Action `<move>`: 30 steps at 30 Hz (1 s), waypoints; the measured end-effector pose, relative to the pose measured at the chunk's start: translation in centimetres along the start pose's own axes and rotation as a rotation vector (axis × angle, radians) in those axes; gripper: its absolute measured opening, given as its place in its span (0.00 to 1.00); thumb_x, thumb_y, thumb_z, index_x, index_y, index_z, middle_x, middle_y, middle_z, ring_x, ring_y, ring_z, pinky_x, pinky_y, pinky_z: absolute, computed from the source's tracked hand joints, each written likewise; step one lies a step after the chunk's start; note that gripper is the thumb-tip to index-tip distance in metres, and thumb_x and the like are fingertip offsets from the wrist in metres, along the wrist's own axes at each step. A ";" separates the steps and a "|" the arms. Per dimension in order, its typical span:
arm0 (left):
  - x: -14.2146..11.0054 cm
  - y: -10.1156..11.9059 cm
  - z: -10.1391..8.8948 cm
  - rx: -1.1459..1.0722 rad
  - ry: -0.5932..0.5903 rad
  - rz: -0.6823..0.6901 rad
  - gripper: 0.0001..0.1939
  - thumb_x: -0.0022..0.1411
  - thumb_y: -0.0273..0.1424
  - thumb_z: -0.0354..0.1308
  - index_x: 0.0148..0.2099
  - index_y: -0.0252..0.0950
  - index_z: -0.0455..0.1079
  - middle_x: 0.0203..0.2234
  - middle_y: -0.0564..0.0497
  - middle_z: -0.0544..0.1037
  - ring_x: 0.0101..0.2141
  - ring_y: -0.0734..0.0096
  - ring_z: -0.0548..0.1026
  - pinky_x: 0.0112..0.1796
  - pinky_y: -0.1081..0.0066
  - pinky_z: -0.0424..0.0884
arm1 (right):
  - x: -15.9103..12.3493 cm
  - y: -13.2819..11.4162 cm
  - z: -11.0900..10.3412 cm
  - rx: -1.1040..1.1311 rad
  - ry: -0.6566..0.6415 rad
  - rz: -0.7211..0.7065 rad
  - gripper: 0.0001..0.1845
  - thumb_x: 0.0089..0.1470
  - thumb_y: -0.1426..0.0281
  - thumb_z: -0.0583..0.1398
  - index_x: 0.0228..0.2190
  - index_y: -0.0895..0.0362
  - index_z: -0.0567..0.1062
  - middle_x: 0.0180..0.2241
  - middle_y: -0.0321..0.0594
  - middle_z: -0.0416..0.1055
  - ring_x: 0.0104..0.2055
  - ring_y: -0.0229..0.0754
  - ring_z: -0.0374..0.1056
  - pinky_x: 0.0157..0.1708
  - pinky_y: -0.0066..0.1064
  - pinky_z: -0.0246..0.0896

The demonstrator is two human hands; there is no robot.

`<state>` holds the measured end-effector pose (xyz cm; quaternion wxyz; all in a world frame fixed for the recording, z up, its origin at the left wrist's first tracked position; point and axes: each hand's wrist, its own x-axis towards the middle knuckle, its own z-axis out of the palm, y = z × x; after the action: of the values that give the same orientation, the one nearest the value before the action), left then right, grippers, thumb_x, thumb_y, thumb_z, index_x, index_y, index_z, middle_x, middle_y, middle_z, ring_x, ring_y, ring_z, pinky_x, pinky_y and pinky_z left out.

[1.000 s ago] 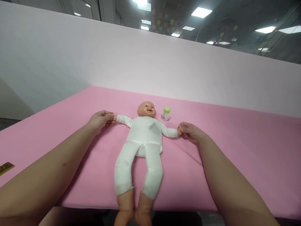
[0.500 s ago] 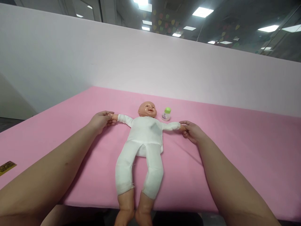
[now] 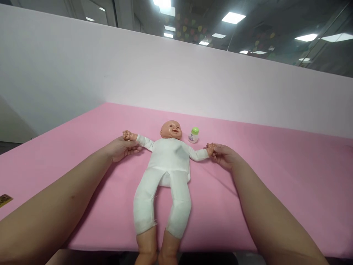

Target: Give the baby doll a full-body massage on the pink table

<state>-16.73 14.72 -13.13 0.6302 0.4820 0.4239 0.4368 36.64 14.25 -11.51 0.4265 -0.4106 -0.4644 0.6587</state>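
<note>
A baby doll (image 3: 169,156) in a white cloth suit lies face up on a pink padded surface (image 3: 275,176), arms spread and bare feet over the near edge. My left hand (image 3: 121,149) is closed at the wrist of the doll's arm on the left, its fingers curled below. The doll's small hand (image 3: 129,135) shows above my own. On the other side my right hand (image 3: 224,156) pinches the doll's other hand (image 3: 210,149) between thumb and fingers. Beside the doll's head stands a small clear bottle (image 3: 193,135) with a green cap.
A pale wall panel (image 3: 171,77) rises behind the pink surface, with glass above it reflecting ceiling lights. A yellow and black sticker (image 3: 4,200) lies at the left edge.
My left hand has shifted from the doll's fingers to below its wrist, so the doll's hand now shows. The doll's arm on the right has bent slightly, its hand turned upward in my right hand.
</note>
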 end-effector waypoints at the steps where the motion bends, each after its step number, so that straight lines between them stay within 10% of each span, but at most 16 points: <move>1: -0.1 0.0 0.5 0.050 -0.021 -0.003 0.22 0.57 0.35 0.75 0.51 0.32 0.80 0.46 0.37 0.83 0.45 0.51 0.82 0.48 0.57 0.80 | -0.1 0.0 0.3 -0.012 -0.019 0.017 0.19 0.50 0.70 0.73 0.45 0.56 0.81 0.42 0.44 0.79 0.36 0.40 0.73 0.32 0.29 0.73; 9: 0.2 -0.8 3.2 0.237 0.195 0.034 0.29 0.51 0.49 0.76 0.48 0.34 0.79 0.38 0.39 0.83 0.41 0.50 0.81 0.36 0.61 0.77 | -0.3 0.2 3.1 -0.157 -0.082 0.076 0.22 0.45 0.69 0.77 0.42 0.56 0.79 0.44 0.45 0.77 0.44 0.45 0.75 0.43 0.36 0.76; 16: -0.2 -0.2 4.6 0.086 0.307 0.118 0.30 0.53 0.46 0.74 0.51 0.34 0.75 0.47 0.38 0.82 0.46 0.51 0.82 0.45 0.57 0.79 | 1.9 1.3 4.5 -0.233 0.365 -0.255 0.22 0.52 0.60 0.72 0.47 0.53 0.76 0.47 0.46 0.77 0.49 0.54 0.77 0.49 0.50 0.79; 21: -2.1 0.5 7.9 0.616 0.524 0.355 0.19 0.61 0.43 0.67 0.49 0.36 0.78 0.40 0.44 0.82 0.40 0.52 0.80 0.40 0.60 0.76 | 0.2 1.0 9.6 -0.626 0.506 -0.543 0.30 0.58 0.59 0.68 0.59 0.51 0.72 0.58 0.47 0.74 0.56 0.56 0.74 0.54 0.51 0.76; 25: -3.2 0.1 11.1 1.146 0.501 0.653 0.23 0.66 0.40 0.62 0.61 0.46 0.75 0.51 0.46 0.77 0.42 0.60 0.78 0.42 0.63 0.74 | -1.6 1.2 13.6 -1.026 0.249 -0.783 0.24 0.62 0.68 0.62 0.59 0.49 0.74 0.57 0.42 0.76 0.58 0.52 0.73 0.58 0.49 0.73; 30: -3.1 -0.3 12.1 1.552 0.306 0.694 0.26 0.68 0.28 0.55 0.66 0.50 0.72 0.53 0.44 0.73 0.47 0.58 0.76 0.42 0.63 0.73 | -2.2 1.7 14.5 -1.367 0.031 -0.963 0.26 0.60 0.78 0.60 0.58 0.50 0.77 0.63 0.43 0.70 0.65 0.51 0.67 0.66 0.48 0.65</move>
<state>-5.88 8.83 -10.98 -0.1104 0.8143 0.5113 0.2516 23.41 8.00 -9.50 0.3246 -0.3444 -0.8805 -0.0280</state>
